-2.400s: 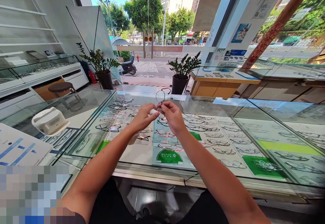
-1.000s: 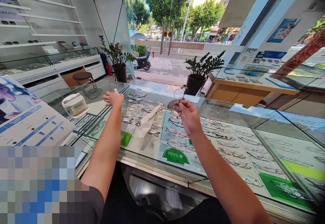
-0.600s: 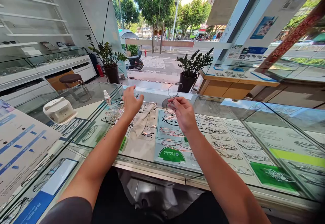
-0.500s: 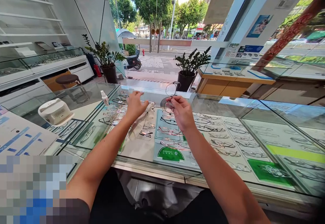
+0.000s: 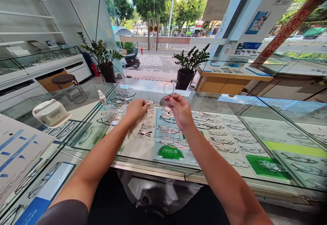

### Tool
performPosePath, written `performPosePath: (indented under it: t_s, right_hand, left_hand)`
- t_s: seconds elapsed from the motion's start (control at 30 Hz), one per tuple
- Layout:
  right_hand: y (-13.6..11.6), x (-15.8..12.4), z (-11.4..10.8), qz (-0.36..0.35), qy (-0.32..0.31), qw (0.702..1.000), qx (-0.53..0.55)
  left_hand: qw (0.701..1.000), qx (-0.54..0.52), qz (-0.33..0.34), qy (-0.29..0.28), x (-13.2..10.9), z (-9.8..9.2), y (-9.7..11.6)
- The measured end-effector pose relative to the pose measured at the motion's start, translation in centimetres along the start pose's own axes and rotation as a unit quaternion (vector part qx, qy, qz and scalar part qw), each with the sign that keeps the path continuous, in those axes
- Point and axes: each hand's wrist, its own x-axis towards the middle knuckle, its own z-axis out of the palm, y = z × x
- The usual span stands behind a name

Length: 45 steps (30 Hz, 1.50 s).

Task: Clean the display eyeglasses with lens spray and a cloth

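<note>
My right hand (image 5: 182,112) pinches a pair of thin, dark-rimmed round eyeglasses (image 5: 169,95) above the glass counter. The frame is turned on end, one lens over the other. To its left, my left hand (image 5: 137,110) is down at the counter top with its fingers closed on a pale cloth (image 5: 135,128), part of which trails below the wrist. Its fingertips are partly hidden by the back of the hand. A grey round patch behind the lower lens cannot be made out clearly.
Rows of eyeglasses (image 5: 168,129) lie in the glass display counter (image 5: 176,166). A white spray bottle (image 5: 102,98) and a white device (image 5: 51,113) stand on it at left, near a printed board (image 5: 20,150). Beyond are potted plants (image 5: 187,63) and a stool (image 5: 63,79).
My left hand has come down from above the counter, and its spread fingers have closed on the cloth. The right hand keeps holding the eyeglasses upright. The view has shifted slightly.
</note>
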Motion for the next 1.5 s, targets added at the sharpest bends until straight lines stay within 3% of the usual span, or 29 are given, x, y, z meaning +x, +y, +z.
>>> performPosePath:
  t_s: [0.1,0.2,0.33,0.47,0.6,0.87,1.1,1.5]
  right_hand:
    - [-0.1,0.0,0.0,0.000,0.005,1.000,0.012]
    - [-0.2,0.0,0.0,-0.006,0.011,1.000,0.014]
    - [-0.2,0.1,-0.1,-0.009,0.009,1.000,-0.004]
    - [-0.3,0.0,-0.1,-0.003,0.001,1.000,0.002]
    - [-0.6,-0.3,0.1,0.008,-0.013,1.000,0.018]
    - [-0.8,-0.7,0.8,0.010,-0.003,1.000,0.006]
    - [-0.9,-0.8,0.9,-0.001,-0.005,1.000,-0.010]
    - [-0.6,-0.8,0.9,0.003,0.000,1.000,-0.003]
  left_hand:
    - [0.996,-0.089,-0.022,0.020,0.2,-0.5,-0.1]
    - [0.968,-0.242,-0.048,0.037,0.6,-1.6,-0.2]
    - [0.879,-0.469,-0.085,0.008,0.5,-2.9,0.2]
    - [0.778,-0.613,-0.101,-0.086,-0.2,-3.2,1.1]
    - [0.736,-0.653,-0.078,-0.161,-1.3,-2.5,2.1]
    - [0.751,-0.622,0.009,-0.221,-2.8,-1.7,3.1]
    - [0.790,-0.579,0.029,-0.199,-3.0,-1.8,3.4]
    - [0.788,-0.562,0.082,-0.239,-3.4,-2.0,3.7]
